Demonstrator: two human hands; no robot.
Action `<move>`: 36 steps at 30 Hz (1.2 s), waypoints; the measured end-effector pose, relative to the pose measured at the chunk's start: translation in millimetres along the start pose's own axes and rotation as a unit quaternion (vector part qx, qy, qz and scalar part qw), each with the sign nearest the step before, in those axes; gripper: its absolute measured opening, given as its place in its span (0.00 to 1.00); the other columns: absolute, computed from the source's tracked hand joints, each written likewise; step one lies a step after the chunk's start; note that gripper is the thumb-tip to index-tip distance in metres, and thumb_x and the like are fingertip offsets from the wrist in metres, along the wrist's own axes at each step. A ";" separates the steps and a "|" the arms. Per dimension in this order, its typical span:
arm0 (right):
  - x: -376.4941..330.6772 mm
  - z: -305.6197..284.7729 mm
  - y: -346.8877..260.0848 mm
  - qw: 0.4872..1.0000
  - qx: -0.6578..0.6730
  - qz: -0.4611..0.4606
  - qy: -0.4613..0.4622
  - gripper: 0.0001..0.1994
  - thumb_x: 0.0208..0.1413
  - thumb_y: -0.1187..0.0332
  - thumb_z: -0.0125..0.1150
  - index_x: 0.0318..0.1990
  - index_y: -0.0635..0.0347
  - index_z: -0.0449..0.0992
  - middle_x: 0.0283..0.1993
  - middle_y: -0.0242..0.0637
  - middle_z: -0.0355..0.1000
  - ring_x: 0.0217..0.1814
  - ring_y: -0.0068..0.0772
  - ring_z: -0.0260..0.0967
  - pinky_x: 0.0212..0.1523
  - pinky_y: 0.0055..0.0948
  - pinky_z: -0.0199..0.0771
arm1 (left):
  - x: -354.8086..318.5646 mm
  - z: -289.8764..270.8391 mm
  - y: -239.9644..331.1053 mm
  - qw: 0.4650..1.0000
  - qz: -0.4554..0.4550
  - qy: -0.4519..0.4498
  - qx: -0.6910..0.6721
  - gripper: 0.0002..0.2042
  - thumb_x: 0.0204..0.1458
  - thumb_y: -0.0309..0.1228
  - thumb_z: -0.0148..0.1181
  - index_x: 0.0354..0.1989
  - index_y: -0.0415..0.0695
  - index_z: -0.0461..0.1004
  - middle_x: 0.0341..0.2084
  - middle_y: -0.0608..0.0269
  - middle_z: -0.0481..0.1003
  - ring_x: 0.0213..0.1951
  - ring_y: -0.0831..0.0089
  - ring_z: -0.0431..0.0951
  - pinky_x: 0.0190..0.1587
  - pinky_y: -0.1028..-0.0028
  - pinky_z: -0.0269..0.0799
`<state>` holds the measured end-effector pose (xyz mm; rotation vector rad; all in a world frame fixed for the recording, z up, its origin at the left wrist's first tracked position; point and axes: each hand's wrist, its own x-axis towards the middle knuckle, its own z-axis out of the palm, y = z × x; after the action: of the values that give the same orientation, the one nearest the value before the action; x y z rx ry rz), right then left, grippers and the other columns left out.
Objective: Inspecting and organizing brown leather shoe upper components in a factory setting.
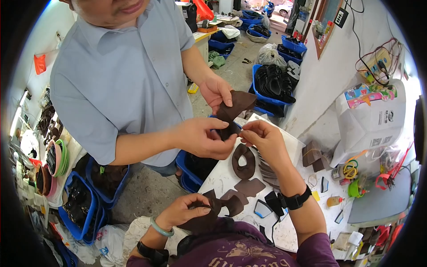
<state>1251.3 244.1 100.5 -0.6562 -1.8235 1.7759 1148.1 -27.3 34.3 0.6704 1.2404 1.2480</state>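
My left hand is closed on a dark brown leather piece, gripping it low over my lap by the table edge. With thumb and finger, my right hand pinches the edge of another curved brown leather piece. A co-worker facing me holds that same piece, the near hand at its lower end and the far hand at its upper part. Below my right hand lie a ring-shaped brown piece and a row of stacked brown pieces. Flat brown pieces rest close to my left hand.
The white table also carries dark blocks, a small yellowish bottle and scissors with red handles. A large white bag stands by the wall. Blue bins full of dark parts line the floor.
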 end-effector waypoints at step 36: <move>-102.2 13.4 30.6 0.966 -0.116 -0.120 -0.196 0.18 0.54 0.61 0.62 0.48 0.62 0.73 0.46 0.39 0.73 0.48 0.33 0.70 0.50 0.29 0.68 | -13.8 19.2 3.0 1.000 0.010 -0.019 0.006 0.10 0.52 0.29 0.62 0.41 0.40 0.72 0.37 0.70 0.72 0.40 0.83 0.69 0.45 0.81 0.65</move>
<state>1319.4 167.9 67.1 -0.1547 -2.2877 1.6261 1167.0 -35.0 46.5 0.7131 1.2140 1.2396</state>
